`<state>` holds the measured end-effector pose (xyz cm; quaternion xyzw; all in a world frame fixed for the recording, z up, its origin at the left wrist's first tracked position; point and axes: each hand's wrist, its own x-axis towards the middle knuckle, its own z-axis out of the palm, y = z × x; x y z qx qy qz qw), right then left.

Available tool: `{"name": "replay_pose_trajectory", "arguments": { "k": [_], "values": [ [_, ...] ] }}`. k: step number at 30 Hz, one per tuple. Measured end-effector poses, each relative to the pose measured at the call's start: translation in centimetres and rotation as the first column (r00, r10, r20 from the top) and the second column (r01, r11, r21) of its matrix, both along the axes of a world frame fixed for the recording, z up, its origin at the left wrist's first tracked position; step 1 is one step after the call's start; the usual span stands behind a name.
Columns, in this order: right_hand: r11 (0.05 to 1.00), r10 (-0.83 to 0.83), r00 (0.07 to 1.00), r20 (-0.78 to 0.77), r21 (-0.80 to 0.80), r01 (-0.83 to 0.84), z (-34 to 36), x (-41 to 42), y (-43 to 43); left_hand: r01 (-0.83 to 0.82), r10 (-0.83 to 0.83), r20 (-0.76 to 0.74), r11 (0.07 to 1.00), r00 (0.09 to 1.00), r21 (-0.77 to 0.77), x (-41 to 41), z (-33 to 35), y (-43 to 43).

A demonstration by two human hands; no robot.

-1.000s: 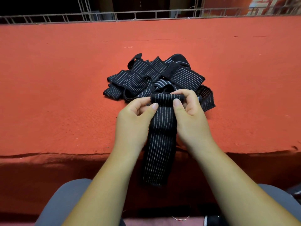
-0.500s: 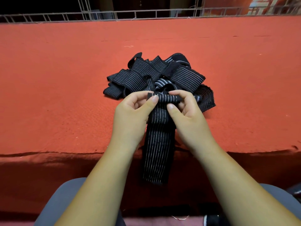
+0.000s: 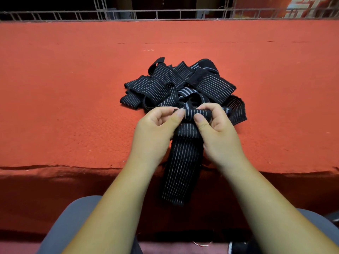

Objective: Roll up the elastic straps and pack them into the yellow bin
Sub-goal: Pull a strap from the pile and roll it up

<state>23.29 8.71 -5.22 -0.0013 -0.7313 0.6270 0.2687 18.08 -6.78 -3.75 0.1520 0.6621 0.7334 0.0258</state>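
A black elastic strap (image 3: 181, 169) with thin white stripes runs from the table's front edge down over my lap. Its far end is wound into a small roll (image 3: 196, 114). My left hand (image 3: 156, 132) pinches the roll's left end between thumb and fingers. My right hand (image 3: 218, 129) grips its right end, thumb on the near side. Just behind the roll lies a loose pile of similar black striped straps (image 3: 176, 83). No yellow bin is in view.
The table is covered in red-orange felt (image 3: 73, 99), whose front edge drops off near my knees. A metal wire rack frame (image 3: 165, 14) runs along the far edge. My grey trouser legs (image 3: 73, 220) sit below the table.
Both hands have turned the roll a little further along the strap and shifted their thumbs. The hanging tail has stayed about where it was.
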Motion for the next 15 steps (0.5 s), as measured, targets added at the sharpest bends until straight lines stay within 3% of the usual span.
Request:
{"name": "replay_pose_trajectory", "arguments": {
  "k": [4,9,15],
  "values": [
    [0.988,-0.062,0.998,-0.007,0.14,0.062,0.0,0.3,-0.2,-0.001,-0.002,-0.032,0.996,0.999,-0.086,-0.5,-0.1,-0.2],
    [0.983,-0.001,0.997,0.082,-0.182,0.015,0.5,0.3,-1.0,0.061,-0.062,0.0,0.994,0.998,0.085,-0.6,-0.1,-0.2],
    [0.995,-0.095,0.984,0.153,0.027,0.092,0.5,0.6,-0.8,0.08,-0.079,-0.014,0.993,0.997,0.086,-0.8,-0.4,-0.3]
  ]
}}
